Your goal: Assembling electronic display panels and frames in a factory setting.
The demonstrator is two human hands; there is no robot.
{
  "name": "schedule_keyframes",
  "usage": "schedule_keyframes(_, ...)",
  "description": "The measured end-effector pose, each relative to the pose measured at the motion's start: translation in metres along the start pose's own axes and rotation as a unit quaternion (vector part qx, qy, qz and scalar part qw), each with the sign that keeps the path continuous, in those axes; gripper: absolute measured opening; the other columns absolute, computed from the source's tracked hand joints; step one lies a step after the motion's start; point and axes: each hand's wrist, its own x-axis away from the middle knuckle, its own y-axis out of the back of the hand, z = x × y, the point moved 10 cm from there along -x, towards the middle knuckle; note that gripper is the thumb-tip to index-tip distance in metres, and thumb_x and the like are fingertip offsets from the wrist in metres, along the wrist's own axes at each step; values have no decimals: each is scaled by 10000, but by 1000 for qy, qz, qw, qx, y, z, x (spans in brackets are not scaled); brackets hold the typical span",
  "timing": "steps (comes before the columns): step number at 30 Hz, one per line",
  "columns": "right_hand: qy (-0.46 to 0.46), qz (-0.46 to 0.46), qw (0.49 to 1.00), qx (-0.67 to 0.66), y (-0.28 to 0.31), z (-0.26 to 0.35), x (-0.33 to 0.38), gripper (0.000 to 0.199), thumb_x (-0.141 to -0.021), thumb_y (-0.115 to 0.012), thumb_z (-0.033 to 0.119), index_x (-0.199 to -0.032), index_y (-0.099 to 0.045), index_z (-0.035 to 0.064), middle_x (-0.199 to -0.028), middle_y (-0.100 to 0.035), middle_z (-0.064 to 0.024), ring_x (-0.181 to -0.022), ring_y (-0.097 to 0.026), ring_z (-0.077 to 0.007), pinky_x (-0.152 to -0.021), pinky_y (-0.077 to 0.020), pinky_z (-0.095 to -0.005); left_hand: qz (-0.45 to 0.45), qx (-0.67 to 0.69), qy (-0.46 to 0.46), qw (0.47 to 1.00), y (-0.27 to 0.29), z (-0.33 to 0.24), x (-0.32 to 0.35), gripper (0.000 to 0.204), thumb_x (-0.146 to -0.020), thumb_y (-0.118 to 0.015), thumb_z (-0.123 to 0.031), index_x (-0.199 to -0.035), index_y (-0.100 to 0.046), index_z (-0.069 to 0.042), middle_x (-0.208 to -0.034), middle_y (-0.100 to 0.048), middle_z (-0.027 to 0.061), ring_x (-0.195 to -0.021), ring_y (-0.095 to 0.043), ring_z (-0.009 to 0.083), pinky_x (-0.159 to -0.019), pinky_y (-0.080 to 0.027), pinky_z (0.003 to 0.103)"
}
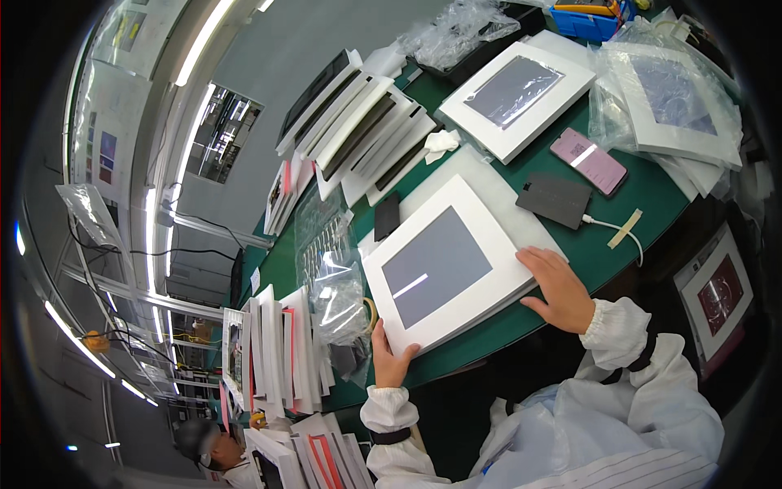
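A white-framed screen panel [438,269] with a grey display lies in front of me, tilted to my view, a streak of light reflected on its glass. My left hand [391,359] grips its near-left corner, thumb over the front border. At the right corner my right hand [560,290] holds the edge, fingers on the border and thumb at the side. Part of a white foam sheet [533,218] shows beneath the panel. Just beyond the right hand are a dark grey flat box [554,200] with a white cable and a pink-screened phone [588,161].
Another white-framed panel [521,91] rests farther back, beside a bagged panel [669,94]. Stacked frames [358,122] and upright panels [281,350] line the left side, with clear plastic bags [336,277] between. A blue bin [586,23] stands at the back. Another person [213,450] sits lower left.
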Motion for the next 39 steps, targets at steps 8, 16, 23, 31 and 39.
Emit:
schedule_keyframes(8,-24,-15,998,47,6,4,3,627,-706,-682,106,-1260,-404,16,-1256,-450,-179,-1170,-408,-351,-1007,-307,-402,35,13,0,999,-3,-10,6,1038,-544,-783,44,-1374,-165,-29,-1321,-354,176,-1210,-396,254,-1013,-330,332)
schedule_keyframes(16,-38,-7,999,38,-5,9,-2,609,-696,-672,68,-1247,-421,8,-1246,-463,-180,-1148,-436,-345,-988,-326,-381,4,10,3,1000,9,3,16,993,-557,-787,19,-1358,-199,-4,-1306,-375,151,-1208,-399,237,-1014,-326,329)
schedule_keyframes(23,-60,-6,997,48,-4,2,-1,623,-684,-639,-3,-1264,-411,2,-1261,-457,-169,-1156,-442,-313,-994,-318,-350,-39,-21,-5,999,9,12,15,945,-556,-832,-99,-1330,-295,-13,-1321,-380,169,-1186,-433,281,-991,-351,334)
schedule_keyframes(31,-93,-51,993,57,-5,-13,-11,502,-830,-597,213,-1261,-436,12,-1188,-545,-133,-1122,-471,-270,-987,-310,-354,-66,-28,2,997,15,18,21,915,-534,-834,-77,-1305,-345,-17,-1343,-367,182,-1212,-410,295,-995,-351,347)
schedule_keyframes(39,-116,-56,991,40,-10,-25,-9,454,-828,-606,209,-1217,-482,11,-1184,-538,-129,-1106,-481,-256,-960,-334,-337,-51,-35,-2,998,11,22,19,924,-555,-839,-89,-1316,-319,-19,-1354,-347,173,-1218,-404,295,-999,-355,362)
